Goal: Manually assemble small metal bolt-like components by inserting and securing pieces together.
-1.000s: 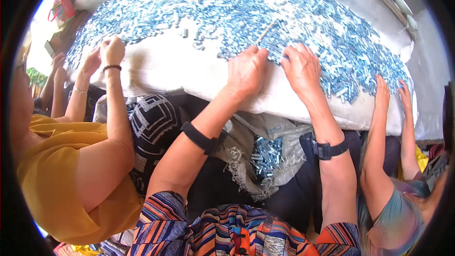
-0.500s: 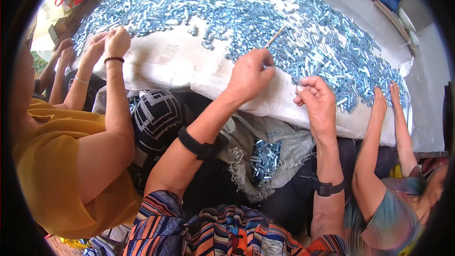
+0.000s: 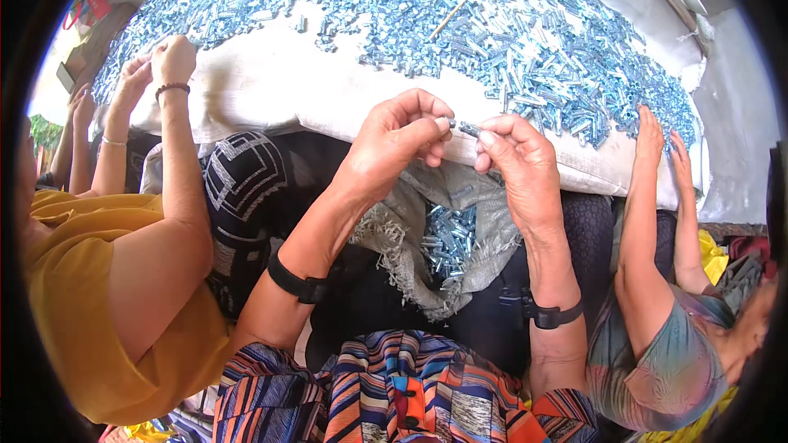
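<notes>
My left hand point(image 3: 404, 138) pinches a small grey metal part point(image 3: 451, 124) between thumb and forefinger. Facing it, my right hand point(image 3: 519, 156) grips a short ridged metal cylinder point(image 3: 469, 128). The two parts are held end to end; whether they touch is too small to tell. Both hands hover over the near edge of a white cloth-covered table point(image 3: 271, 86). Beyond them spreads a wide heap of shiny bluish metal cylinders point(image 3: 525, 41), with a thin wooden stick point(image 3: 448, 20) lying on top.
An open woven sack point(image 3: 484, 279) below my hands holds more metal cylinders point(image 3: 449, 238). On the left, a person in a mustard top point(image 3: 131, 279) works at the heap's edge. To the right, another person's hands point(image 3: 651, 135) rest by the heap.
The wooden stick has left my left hand and lies on the heap. My left hand now holds a small metal part, and both hands have come together. The view has shifted, leaving the bowl out of sight.
</notes>
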Demonstrator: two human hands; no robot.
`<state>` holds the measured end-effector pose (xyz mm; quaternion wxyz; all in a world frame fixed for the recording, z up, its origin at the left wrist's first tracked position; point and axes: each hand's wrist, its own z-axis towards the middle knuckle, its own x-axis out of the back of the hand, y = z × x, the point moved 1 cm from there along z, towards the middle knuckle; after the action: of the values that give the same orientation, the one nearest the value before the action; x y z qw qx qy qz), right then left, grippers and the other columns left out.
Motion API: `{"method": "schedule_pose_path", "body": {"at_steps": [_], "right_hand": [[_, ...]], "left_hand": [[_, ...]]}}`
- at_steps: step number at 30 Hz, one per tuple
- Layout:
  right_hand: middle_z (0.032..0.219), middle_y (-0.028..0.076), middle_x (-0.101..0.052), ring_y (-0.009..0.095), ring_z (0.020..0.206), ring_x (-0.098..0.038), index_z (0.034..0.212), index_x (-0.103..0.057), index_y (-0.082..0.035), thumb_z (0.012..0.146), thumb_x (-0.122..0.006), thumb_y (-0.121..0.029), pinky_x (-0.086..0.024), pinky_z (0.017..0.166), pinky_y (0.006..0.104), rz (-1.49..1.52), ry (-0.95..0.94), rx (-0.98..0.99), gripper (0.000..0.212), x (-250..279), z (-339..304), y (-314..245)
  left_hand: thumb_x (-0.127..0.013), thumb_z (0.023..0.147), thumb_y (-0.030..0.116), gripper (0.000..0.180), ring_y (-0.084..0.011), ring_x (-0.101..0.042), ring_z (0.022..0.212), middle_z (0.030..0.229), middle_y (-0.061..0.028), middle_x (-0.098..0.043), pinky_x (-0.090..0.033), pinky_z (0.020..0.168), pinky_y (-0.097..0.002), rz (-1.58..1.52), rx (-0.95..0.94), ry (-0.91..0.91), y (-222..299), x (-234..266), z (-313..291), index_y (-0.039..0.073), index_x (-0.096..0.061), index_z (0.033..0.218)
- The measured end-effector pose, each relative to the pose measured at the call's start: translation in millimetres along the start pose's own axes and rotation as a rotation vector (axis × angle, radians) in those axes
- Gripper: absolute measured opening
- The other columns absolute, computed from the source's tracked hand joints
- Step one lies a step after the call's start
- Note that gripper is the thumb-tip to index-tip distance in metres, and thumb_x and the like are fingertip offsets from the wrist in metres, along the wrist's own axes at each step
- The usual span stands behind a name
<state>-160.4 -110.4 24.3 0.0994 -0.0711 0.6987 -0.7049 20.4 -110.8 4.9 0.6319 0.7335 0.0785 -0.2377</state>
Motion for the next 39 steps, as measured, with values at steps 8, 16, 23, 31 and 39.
{"method": "schedule_pose_path", "body": {"at_steps": [8, 16, 23, 31, 39], "right_hand": [[0.074, 0.0, -0.059, 0.006, 0.065, -0.055, 0.091, -0.059, -0.001, 0.088, -0.058, -0.005, -0.045, 0.062, 0.0199, -0.021, -0.001, 0.023, 0.005, -7, -8, -2], [0.076, 0.001, -0.06, 0.006, 0.066, -0.055, 0.091, -0.059, -0.001, 0.088, -0.058, -0.005, -0.045, 0.062, 0.02, 0.048, -0.03, 0.03, 0.005, -8, -12, 6], [0.078, 0.003, -0.059, 0.008, 0.066, -0.056, 0.093, -0.058, -0.001, 0.089, -0.057, -0.006, -0.047, 0.061, 0.0221, 0.357, -0.121, -0.145, 0.006, -1, -15, 15], [0.08, 0.003, -0.059, 0.009, 0.067, -0.056, 0.093, -0.057, -0.001, 0.09, -0.056, -0.006, -0.048, 0.063, 0.0233, 0.27, -0.08, -0.079, 0.006, -3, -17, 17], [0.082, 0.004, -0.06, 0.008, 0.071, -0.057, 0.097, -0.056, -0.001, 0.09, -0.055, -0.005, -0.048, 0.066, 0.0225, 0.131, -0.046, -0.051, 0.008, -12, -25, 16]], "left_hand": [[-0.057, 0.089, 0.009, 0.012, -0.0094, -0.059, 0.062, 0.078, -0.0053, -0.062, -0.049, 0.058, -0.0217, -0.126, -0.038, -0.047, -3, 2, -9, 0.002, -0.057, 0.099], [-0.058, 0.088, 0.009, 0.012, -0.0091, -0.059, 0.062, 0.078, -0.0057, -0.062, -0.049, 0.058, -0.0215, -0.145, -0.015, -0.038, -8, 3, -14, 0.001, -0.058, 0.097], [-0.059, 0.087, 0.009, 0.011, -0.0085, -0.058, 0.061, 0.076, -0.0054, -0.062, -0.048, 0.056, -0.0207, 0.094, -0.066, -0.107, -3, 5, -17, 0.0, -0.058, 0.093], [-0.058, 0.088, 0.008, 0.009, -0.0097, -0.059, 0.061, 0.077, -0.0057, -0.062, -0.049, 0.055, -0.0221, -0.152, 0.006, -0.056, -14, 3, -16, 0.002, -0.059, 0.095], [-0.057, 0.088, 0.007, 0.008, -0.01, -0.06, 0.063, 0.078, -0.0057, -0.062, -0.05, 0.058, -0.0225, -0.127, -0.018, -0.022, -18, 1, -20, 0.002, -0.058, 0.095]]}}
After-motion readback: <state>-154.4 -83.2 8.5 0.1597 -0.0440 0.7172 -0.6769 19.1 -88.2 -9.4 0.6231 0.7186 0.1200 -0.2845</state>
